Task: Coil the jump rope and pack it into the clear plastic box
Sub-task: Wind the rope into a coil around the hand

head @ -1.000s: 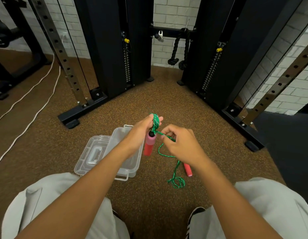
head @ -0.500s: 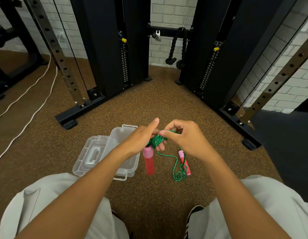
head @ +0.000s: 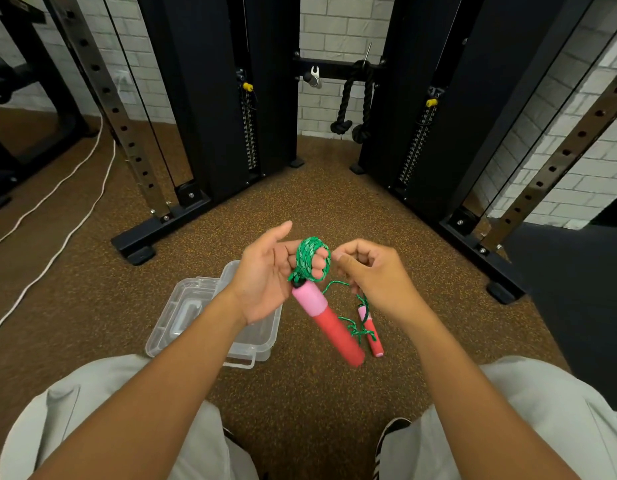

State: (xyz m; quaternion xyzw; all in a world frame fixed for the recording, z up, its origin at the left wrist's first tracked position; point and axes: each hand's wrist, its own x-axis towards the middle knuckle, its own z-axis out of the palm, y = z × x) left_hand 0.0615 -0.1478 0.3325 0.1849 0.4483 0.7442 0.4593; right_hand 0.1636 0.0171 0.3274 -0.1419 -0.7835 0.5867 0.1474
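Rope point(head: 312, 259) is mostly wound in a green coil around my left hand's point(head: 265, 278) fingers point(head: 319, 263), which are half curled with the thumb sticking out, so the loops sit there loosely and nothing is clamping them. One handle point(head: 326, 323) hangs down off the coil at a slant. My right hand point(head: 373, 271) is pinched nearly closed just beside the coil, on the free strand I think, though I can't tell for sure from here. That strand drops to the second handle point(head: 371, 330), which lies on the floor in a small tangle of slack.

What worries me:
- The hanging handle is heavy and swings. If the left fingers relax, its weight could drag the loops off the fingertips and the whole coil unravels.
- That knotty slack near the floor handle could snag while winding and pull tight into a real knot.
- The box point(head: 262, 341) sits open right under my left forearm, lid point(head: 182, 317) beside it. It looks small, so a fat coil plus two handles may spring back out unless it's held squeezed going in.
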